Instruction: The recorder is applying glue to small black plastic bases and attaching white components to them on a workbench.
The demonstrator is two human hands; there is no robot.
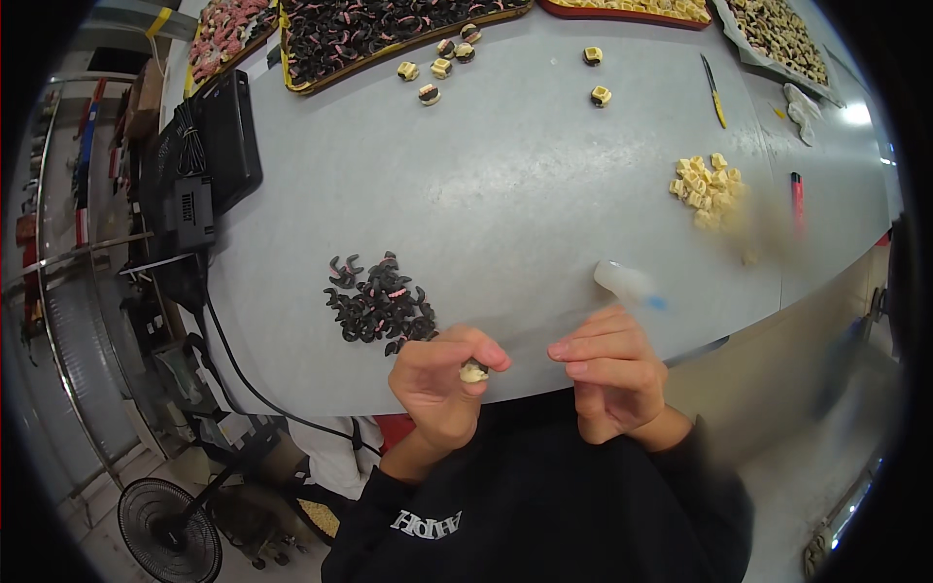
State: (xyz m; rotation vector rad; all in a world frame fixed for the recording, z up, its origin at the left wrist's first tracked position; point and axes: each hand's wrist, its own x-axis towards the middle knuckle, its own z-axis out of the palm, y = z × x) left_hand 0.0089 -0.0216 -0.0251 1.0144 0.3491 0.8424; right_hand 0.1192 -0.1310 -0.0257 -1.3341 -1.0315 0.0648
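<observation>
My left hand point(442, 384), near the table's front edge, pinches a small cream-and-black piece point(473, 372) between thumb and fingertips. To its right my right hand point(617, 374) is closed, its fingertips drawn together toward the left hand without touching it. Whether anything is between them is hidden. A pile of small black curved pieces point(384, 306), a few showing pink, lies just beyond my left hand. Past my right hand lies a white bottle-like object point(622, 280) with a blue tip, partly blurred. Farther right is a heap of small cream hollow pieces point(705, 189).
Several joined cream-and-black pieces point(441, 68) lie on the grey table point(466, 175) at the back. Beyond are trays of black-and-pink pieces point(389, 39) and cream pieces point(637, 10). A yellow-handled knife point(715, 92), a red marker point(797, 199) and a black device point(228, 141) flank the work area.
</observation>
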